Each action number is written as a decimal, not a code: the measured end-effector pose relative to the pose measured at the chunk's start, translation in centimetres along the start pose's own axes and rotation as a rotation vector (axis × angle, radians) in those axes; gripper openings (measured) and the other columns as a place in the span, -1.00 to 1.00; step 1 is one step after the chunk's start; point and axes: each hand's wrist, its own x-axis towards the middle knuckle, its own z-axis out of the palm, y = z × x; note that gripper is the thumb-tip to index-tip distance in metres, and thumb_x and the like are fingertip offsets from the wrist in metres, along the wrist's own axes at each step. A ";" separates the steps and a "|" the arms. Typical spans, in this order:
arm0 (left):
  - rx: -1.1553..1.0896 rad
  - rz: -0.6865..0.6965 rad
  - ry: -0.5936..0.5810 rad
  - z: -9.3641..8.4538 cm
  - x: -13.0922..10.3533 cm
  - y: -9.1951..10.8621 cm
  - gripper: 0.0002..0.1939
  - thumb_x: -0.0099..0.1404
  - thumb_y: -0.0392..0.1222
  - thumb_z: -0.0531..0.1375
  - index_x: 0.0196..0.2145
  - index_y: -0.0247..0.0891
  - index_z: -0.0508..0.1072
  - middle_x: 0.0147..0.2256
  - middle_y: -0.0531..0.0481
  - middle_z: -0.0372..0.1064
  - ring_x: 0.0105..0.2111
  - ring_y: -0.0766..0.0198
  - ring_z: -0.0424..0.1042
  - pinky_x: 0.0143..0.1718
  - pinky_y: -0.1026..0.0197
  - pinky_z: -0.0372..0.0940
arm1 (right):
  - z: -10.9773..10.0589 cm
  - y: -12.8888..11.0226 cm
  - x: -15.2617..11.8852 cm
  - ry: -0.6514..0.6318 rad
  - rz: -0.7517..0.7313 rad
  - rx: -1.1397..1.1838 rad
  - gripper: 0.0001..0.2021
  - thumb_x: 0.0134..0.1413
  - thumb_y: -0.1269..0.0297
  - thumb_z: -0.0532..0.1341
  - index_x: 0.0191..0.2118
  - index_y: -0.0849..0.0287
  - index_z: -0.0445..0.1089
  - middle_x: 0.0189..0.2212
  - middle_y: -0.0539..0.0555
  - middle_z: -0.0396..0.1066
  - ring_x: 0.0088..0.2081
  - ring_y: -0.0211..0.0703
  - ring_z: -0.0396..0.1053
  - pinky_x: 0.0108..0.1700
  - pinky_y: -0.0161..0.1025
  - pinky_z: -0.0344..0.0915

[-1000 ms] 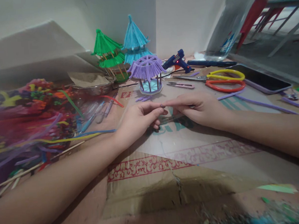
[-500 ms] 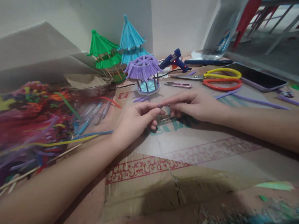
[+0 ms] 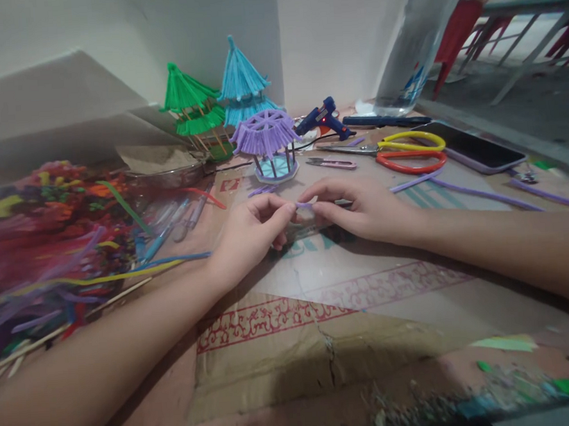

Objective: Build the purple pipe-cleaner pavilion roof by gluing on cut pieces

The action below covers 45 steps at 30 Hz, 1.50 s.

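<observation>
Between my two hands is a short purple pipe cleaner piece (image 3: 304,205), pinched at both ends. My left hand (image 3: 261,224) has thumb and index finger closed on its left end. On the other end, the thumb and index finger of my right hand (image 3: 356,205) are closed. Just beyond stands a small purple pavilion model (image 3: 266,134) with a fringed roof, dark posts and a pale blue octagonal base. Several cut purple pieces (image 3: 262,190) lie in front of that base, near my left fingers.
Green (image 3: 193,103) and blue pagoda models (image 3: 242,80) stand behind. At right are a hot glue gun (image 3: 324,119), thread snips (image 3: 332,163), scissors (image 3: 410,152), a phone (image 3: 473,145) and a plastic bottle (image 3: 400,51). Pipe cleaners (image 3: 58,220) heap at left. Cardboard (image 3: 255,369) covers the table.
My fingertips have shifted, and the purple piece now shows stretched between them, where earlier it was mostly hidden. The whole view has shifted slightly.
</observation>
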 end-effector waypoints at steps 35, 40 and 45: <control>0.378 0.172 0.162 -5.1 2.7 0.6 -0.72 0.34 0.05 0.24 -0.28 -0.20 0.60 -0.38 -0.03 0.57 -0.53 0.32 0.37 -0.49 0.30 0.23 | -1.7 1.0 1.3 -0.167 0.303 0.023 -0.88 0.18 0.31 0.21 -0.32 0.16 0.50 -0.43 0.03 0.54 -0.39 -0.20 0.45 -0.34 -0.27 0.33; 0.845 0.244 0.055 -6.7 3.8 -0.8 -0.76 0.35 -0.01 0.24 -0.24 -0.17 0.65 -0.23 -0.09 0.62 -0.28 0.10 0.52 -0.26 0.17 0.32 | -1.3 1.9 0.9 -0.138 0.139 -0.141 -0.84 0.25 0.33 0.22 -0.23 0.16 0.57 -0.26 0.11 0.59 -0.19 -0.09 0.50 -0.10 -0.18 0.35; 1.126 0.379 -0.012 -5.0 4.4 -2.3 -0.72 0.41 -0.08 0.19 -0.09 -0.24 0.62 -0.12 -0.16 0.57 -0.09 -0.01 0.51 -0.04 0.04 0.34 | -0.9 2.2 0.7 -0.122 -0.113 -0.331 -0.77 0.30 0.44 0.16 -0.13 0.22 0.59 -0.25 0.18 0.51 -0.20 -0.08 0.44 -0.13 -0.18 0.29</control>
